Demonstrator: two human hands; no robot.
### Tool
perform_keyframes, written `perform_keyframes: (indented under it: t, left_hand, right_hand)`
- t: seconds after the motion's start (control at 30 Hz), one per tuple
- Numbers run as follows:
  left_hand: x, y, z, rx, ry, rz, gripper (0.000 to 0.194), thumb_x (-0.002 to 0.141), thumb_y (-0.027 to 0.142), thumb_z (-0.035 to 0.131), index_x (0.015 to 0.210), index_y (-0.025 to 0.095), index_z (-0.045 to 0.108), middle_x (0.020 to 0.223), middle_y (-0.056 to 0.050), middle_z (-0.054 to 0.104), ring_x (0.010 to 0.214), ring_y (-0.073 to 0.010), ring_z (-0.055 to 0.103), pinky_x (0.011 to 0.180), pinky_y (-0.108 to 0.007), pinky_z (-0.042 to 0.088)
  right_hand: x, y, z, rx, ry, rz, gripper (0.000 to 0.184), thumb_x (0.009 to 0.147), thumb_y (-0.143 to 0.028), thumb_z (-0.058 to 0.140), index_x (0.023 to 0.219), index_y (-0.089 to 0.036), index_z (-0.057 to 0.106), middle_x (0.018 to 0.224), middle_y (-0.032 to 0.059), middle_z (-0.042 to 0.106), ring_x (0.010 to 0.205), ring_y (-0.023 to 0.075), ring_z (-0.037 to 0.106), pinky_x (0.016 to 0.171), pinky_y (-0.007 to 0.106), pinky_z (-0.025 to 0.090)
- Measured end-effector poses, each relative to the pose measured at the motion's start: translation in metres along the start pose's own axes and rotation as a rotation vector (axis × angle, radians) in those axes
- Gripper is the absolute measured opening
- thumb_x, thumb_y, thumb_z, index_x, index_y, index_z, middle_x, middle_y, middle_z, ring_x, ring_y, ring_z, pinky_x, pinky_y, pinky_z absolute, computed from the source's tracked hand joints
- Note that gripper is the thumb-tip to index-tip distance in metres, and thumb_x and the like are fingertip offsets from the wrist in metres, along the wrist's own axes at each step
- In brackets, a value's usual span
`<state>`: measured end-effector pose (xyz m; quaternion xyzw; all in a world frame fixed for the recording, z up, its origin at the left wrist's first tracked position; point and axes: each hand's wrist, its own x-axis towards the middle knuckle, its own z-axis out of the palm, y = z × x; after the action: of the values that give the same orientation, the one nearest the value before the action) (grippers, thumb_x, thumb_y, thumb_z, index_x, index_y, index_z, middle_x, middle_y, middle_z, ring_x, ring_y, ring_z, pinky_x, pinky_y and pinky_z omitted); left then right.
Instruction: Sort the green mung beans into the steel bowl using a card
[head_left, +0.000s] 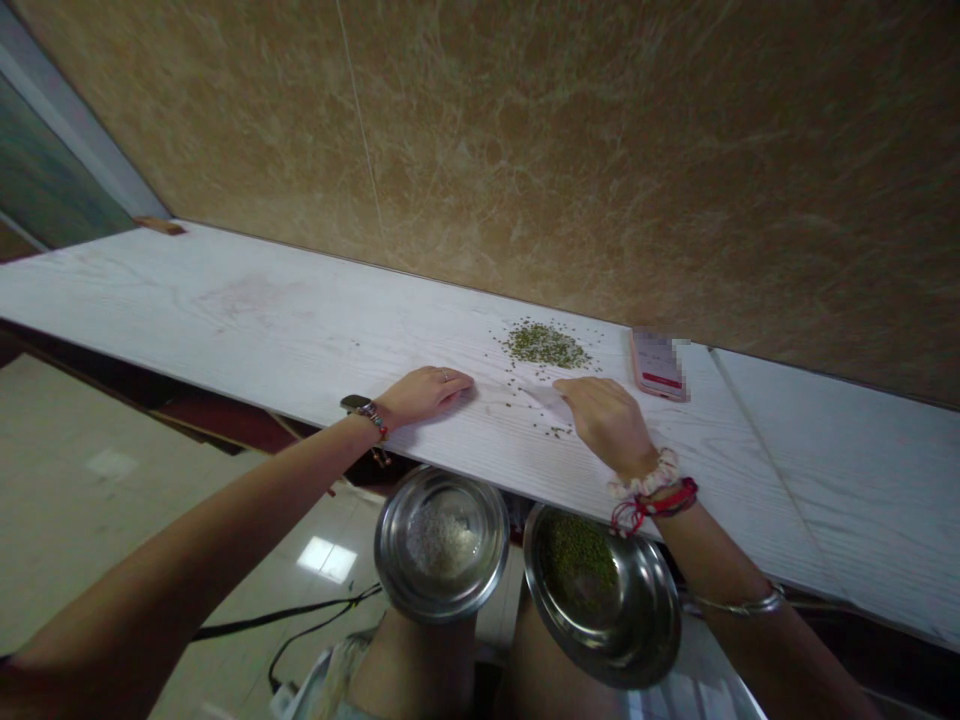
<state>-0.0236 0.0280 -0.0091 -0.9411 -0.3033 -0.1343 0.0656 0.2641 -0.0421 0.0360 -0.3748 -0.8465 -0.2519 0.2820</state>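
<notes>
A loose pile of small green beans [546,344], apparently mung beans, lies on the white wood-grain tabletop [300,320], with several strays nearer me. My right hand [606,420] is just in front of the pile, its fingers curled in and pressed together at the tips; whatever they may hold is hidden. Left of the beans, my left hand [427,392] rests on the tabletop, fingers stretched loosely to the right, nothing visible in it. Below the table edge, one steel bowl [391,575] contains whitish grains and another steel bowl [652,620] contains green beans. Both sit at my thighs.
A phone [660,366] with a lit screen lies right of the pile. Behind the table rises a brown marbled wall [487,150]. A small wooden piece [160,226] sits at the far left end. Black cables [285,612] run near the tiled floor at lower left.
</notes>
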Motion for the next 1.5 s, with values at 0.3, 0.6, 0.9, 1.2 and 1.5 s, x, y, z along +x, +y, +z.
perform_keyframes:
  t: [0.3,0.6,0.9,1.2,1.5]
  left_hand:
    - [0.000,0.000,0.000,0.013,0.017,0.013,0.026,0.096,0.020,0.038,0.112,0.018,0.058,0.110,-0.006,0.068,0.093,-0.0158,0.065,0.084,-0.029,0.048]
    - [0.001,0.000,-0.001,-0.013,0.012,0.013,0.028,0.095,0.020,0.037,0.112,0.015,0.059,0.112,-0.009,0.067,0.096,-0.0176,0.064,0.086,-0.031,0.048]
    - [0.002,0.001,-0.002,-0.002,-0.013,-0.003,0.027,0.095,0.021,0.039,0.113,0.016,0.059,0.111,-0.008,0.067,0.095,-0.0173,0.064,0.085,-0.029,0.048]
    - [0.001,0.001,-0.002,0.011,-0.032,-0.012,0.027,0.095,0.019,0.040,0.114,0.015,0.059,0.114,-0.009,0.066,0.098,-0.0181,0.064,0.086,-0.030,0.047]
    - [0.002,0.002,-0.003,0.004,-0.035,-0.011,0.028,0.095,0.020,0.039,0.114,0.014,0.059,0.113,-0.009,0.066,0.097,-0.0181,0.064,0.086,-0.030,0.048]
  right_hand:
    - [0.007,-0.004,-0.005,-0.043,-0.031,0.079,0.025,0.088,-0.009,0.044,0.098,-0.015,0.066,0.086,0.0072,0.072,0.078,0.0177,0.063,0.073,0.029,0.044]
    - [0.031,-0.014,0.008,-0.058,-0.241,0.171,0.029,0.084,-0.006,0.045,0.101,-0.015,0.066,0.088,0.0090,0.071,0.079,0.0197,0.061,0.071,0.031,0.043]
    - [0.029,-0.012,-0.003,-0.056,-0.236,0.175,0.029,0.082,-0.007,0.043,0.097,-0.016,0.065,0.082,0.0084,0.070,0.075,0.0195,0.060,0.068,0.031,0.044]
    - [0.032,-0.011,-0.002,-0.091,-0.256,0.188,0.029,0.083,-0.008,0.044,0.102,-0.013,0.065,0.082,0.0099,0.070,0.075,0.0210,0.060,0.068,0.031,0.043]
    - [0.041,-0.020,0.011,-0.019,-0.273,0.147,0.027,0.083,-0.006,0.044,0.095,-0.015,0.067,0.085,0.0101,0.071,0.077,0.0204,0.061,0.070,0.032,0.043]
